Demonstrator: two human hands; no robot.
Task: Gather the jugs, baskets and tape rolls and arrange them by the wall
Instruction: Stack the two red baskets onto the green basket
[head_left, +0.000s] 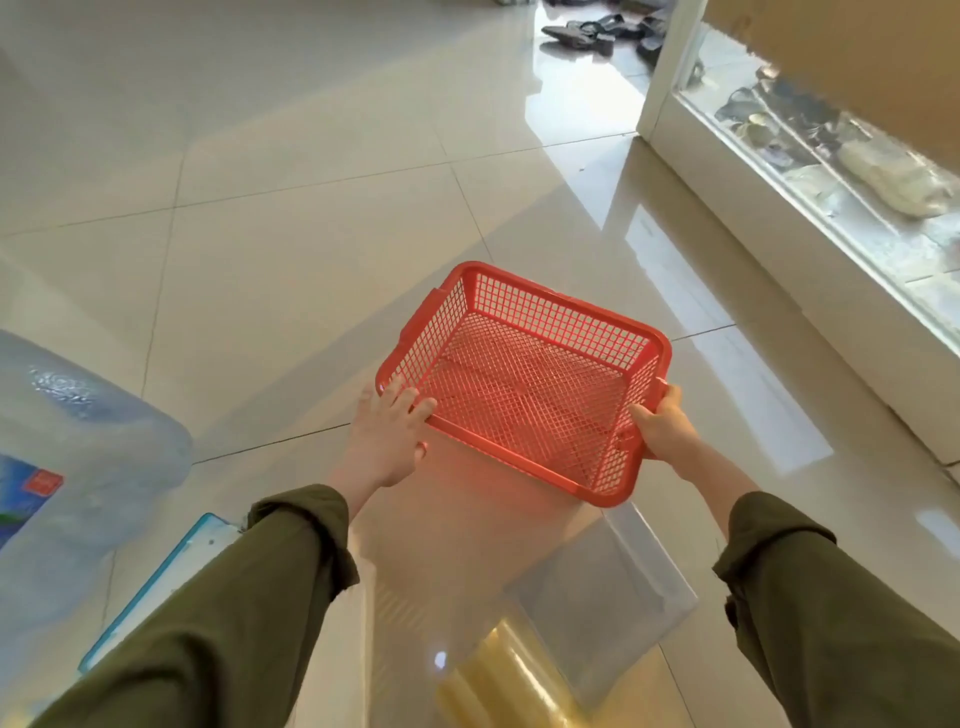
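I hold a red mesh basket (524, 384) in the air above the tiled floor, empty and tilted slightly. My left hand (387, 436) grips its near-left rim, and my right hand (662, 426) grips its near-right corner. Below the basket stands a clear plastic bin (613, 597) with yellowish tape rolls (498, 680) inside. A large pale blue water jug (78, 447) lies at the left edge, partly cut off by the frame.
A blue-edged flat item (156, 587) lies beside the jug. A white-framed glass wall (779, 171) runs along the right, with shoes behind it. Dark sandals (597, 34) lie near the doorway at the top. Glossy floor tiles (260, 234) spread ahead.
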